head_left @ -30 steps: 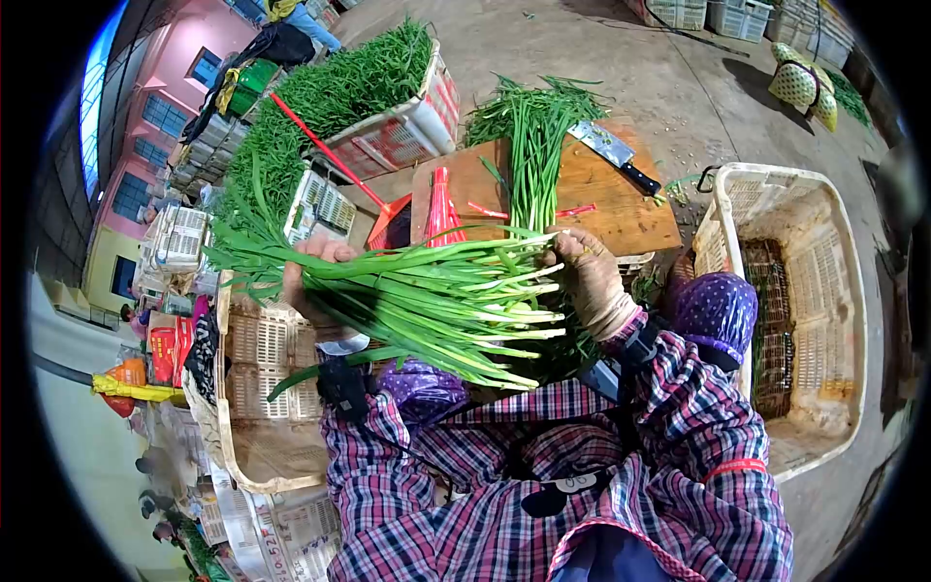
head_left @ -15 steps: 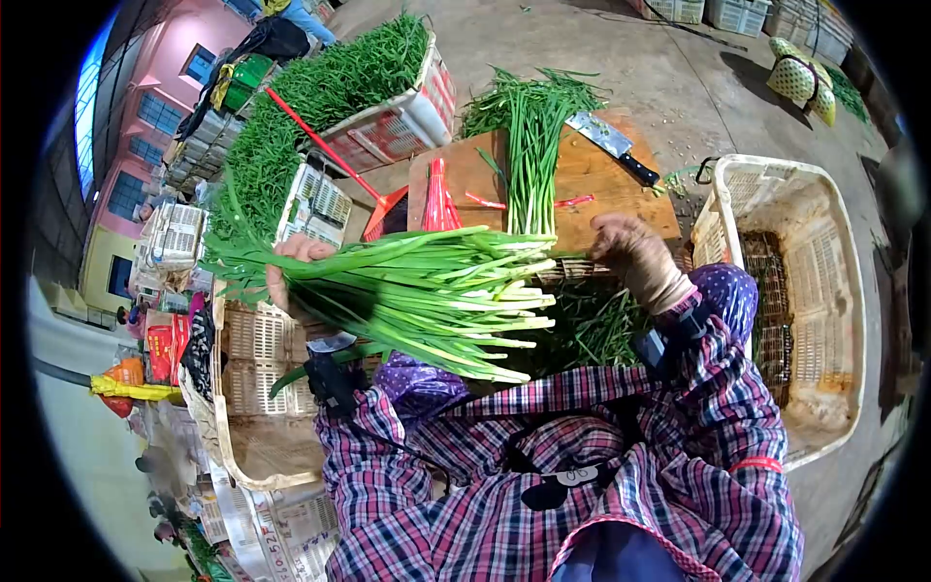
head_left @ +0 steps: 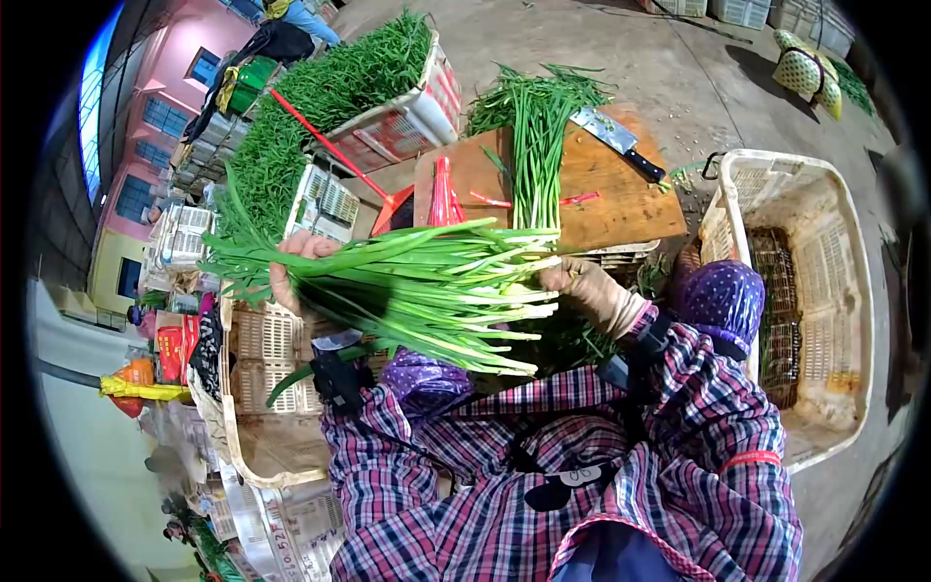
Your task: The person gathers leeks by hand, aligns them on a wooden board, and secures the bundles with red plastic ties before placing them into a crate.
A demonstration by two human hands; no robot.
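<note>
A loose bunch of garlic chives (head_left: 427, 291) lies sideways before me, its pale stalk ends pointing right. My left hand (head_left: 301, 264) is wrapped round the leafy part. At the white ends, my gloved right hand (head_left: 580, 283) has its fingers closed on some stalks. Beyond them, a second bunch of chives (head_left: 536, 165) lies lengthwise on a wooden board (head_left: 606, 209), over a red tie (head_left: 580, 199). A cleaver (head_left: 618, 143) with a black handle rests at the board's right, and a bundle of red ties (head_left: 442, 194) at its left.
A tall white crate (head_left: 844, 291) stands at my right and another crate (head_left: 257, 427) at my left. Greens overfill a crate (head_left: 412, 121) at the back left, where a red-handled dustpan (head_left: 393, 209) leans. A bound sack (head_left: 805, 73) lies on the floor.
My right hand has moved left and down from above the board's near edge to the white stalk ends and closed there. My left hand still holds the bunch.
</note>
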